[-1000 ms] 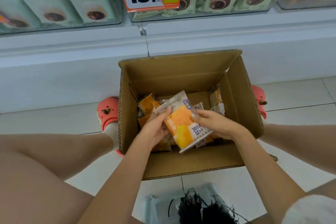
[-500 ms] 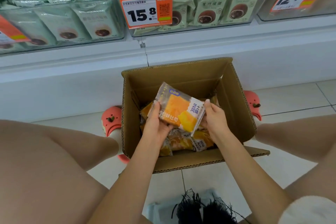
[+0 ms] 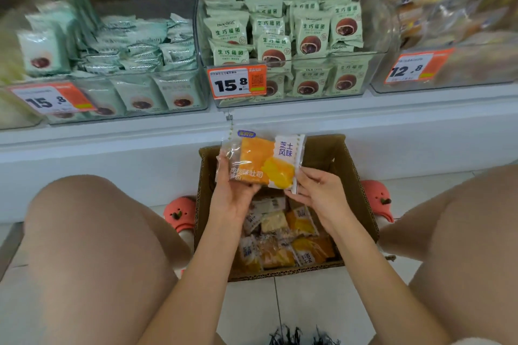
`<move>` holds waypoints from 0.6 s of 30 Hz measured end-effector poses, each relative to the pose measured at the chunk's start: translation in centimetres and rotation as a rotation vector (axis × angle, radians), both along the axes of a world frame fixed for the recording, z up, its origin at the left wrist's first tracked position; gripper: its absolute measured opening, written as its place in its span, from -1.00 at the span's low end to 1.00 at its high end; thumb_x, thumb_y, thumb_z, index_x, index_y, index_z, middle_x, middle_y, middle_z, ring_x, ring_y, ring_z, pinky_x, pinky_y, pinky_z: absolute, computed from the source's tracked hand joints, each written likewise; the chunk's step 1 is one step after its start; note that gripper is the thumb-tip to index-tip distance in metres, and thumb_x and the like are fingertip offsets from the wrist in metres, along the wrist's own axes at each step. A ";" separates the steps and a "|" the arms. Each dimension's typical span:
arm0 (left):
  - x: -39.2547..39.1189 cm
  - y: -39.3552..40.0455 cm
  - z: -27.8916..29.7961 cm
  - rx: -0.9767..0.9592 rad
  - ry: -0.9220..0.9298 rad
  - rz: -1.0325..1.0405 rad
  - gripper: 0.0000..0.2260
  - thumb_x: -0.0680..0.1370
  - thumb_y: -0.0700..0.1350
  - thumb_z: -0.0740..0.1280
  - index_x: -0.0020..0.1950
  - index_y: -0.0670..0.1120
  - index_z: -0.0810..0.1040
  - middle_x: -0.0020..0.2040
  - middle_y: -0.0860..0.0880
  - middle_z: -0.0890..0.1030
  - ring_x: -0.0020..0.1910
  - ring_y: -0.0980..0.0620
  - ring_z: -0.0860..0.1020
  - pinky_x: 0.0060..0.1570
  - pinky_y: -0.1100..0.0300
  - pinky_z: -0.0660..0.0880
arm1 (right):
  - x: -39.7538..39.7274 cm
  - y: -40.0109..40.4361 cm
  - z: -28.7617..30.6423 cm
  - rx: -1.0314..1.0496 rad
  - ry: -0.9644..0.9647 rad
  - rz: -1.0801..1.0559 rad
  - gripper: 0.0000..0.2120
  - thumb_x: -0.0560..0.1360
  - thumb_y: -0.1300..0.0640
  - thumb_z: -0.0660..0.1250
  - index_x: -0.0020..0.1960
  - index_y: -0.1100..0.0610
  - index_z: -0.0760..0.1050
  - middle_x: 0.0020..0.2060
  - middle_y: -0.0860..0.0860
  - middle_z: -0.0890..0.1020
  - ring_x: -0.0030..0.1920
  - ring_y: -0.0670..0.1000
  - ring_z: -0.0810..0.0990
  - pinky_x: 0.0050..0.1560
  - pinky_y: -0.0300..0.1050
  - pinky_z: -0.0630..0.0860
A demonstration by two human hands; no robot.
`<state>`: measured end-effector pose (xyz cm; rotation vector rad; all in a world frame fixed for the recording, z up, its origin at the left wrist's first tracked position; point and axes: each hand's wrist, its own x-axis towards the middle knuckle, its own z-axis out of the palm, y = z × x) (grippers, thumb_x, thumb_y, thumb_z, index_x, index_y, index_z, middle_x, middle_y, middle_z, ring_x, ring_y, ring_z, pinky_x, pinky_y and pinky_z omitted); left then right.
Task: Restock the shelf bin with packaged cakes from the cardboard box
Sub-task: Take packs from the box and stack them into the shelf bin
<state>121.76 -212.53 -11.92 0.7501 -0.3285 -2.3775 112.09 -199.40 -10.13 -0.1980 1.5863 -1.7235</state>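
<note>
Orange cake packet [image 3: 262,161] held above cardboard box [image 3: 356,176], long axis left-right. Left edge gripped by left hand [image 3: 234,196], right lower corner pinched by right hand [image 3: 319,193]. Shelf bin [image 3: 294,98] lay farther off and higher; which bin was meant could not be told.

Glossy plastic cake packet [image 3: 260,162], matt cardboard box [image 3: 356,193]

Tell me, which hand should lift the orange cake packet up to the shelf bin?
Probably the left hand: it grips the orange cake packet from underneath with a fuller hold. The right hand only pinches its lower right edge.
</note>
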 end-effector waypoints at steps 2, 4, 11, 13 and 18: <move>-0.3 -0.4 2.7 -0.038 0.021 0.015 -0.55 0.56 0.09 0.21 0.40 -0.08 0.39 0.29 -0.20 0.52 0.26 -0.20 0.48 -0.05 -0.19 0.52 | -0.4 -0.6 1.9 -0.026 0.029 -0.009 -0.74 0.56 0.22 0.26 0.22 0.27 0.52 -0.03 0.15 0.68 -0.04 0.07 0.69 -0.08 -0.09 0.64; -0.9 -1.2 5.9 -0.101 0.055 0.004 -0.64 0.60 0.09 0.16 0.28 -0.08 0.47 0.16 -0.18 0.61 0.17 -0.17 0.54 0.00 -0.17 0.50 | -1.3 -1.5 4.5 -0.067 0.044 -0.008 -0.74 0.56 0.22 0.25 0.22 0.25 0.51 -0.01 0.13 0.69 -0.02 0.06 0.68 -0.01 -0.03 0.63; -5.7 -6.0 21.0 -0.625 0.291 -0.103 -0.65 0.56 0.05 0.16 0.27 -0.03 0.52 0.26 -0.16 0.52 0.13 -0.11 0.53 0.02 -0.05 0.54 | -6.4 -5.8 19.4 -0.252 0.387 0.039 -0.82 0.47 0.20 0.39 0.02 -0.03 0.54 -0.13 -0.06 0.70 -0.16 -0.07 0.69 -0.19 -0.07 0.64; -6.9 -7.6 26.0 -0.755 0.307 -0.085 -0.67 0.56 0.02 0.19 0.29 -0.02 0.52 0.21 -0.12 0.55 0.10 -0.07 0.54 -0.03 0.02 0.54 | -8.2 -6.9 24.1 -0.284 0.503 0.049 -0.80 0.47 0.22 0.39 0.04 -0.01 0.54 -0.10 -0.05 0.69 -0.18 -0.09 0.68 -0.31 -0.17 0.59; -8.5 -12.6 35.2 -1.334 -0.392 0.484 -0.88 0.57 -0.05 0.31 0.01 -0.03 0.62 -0.15 0.13 0.65 -0.06 0.12 0.58 -0.03 0.24 0.54 | -13.8 -9.9 35.8 -0.365 0.810 -0.046 -0.81 0.49 0.23 0.37 0.03 0.00 0.49 -0.02 0.02 0.65 -0.10 -0.05 0.66 -0.21 -0.15 0.62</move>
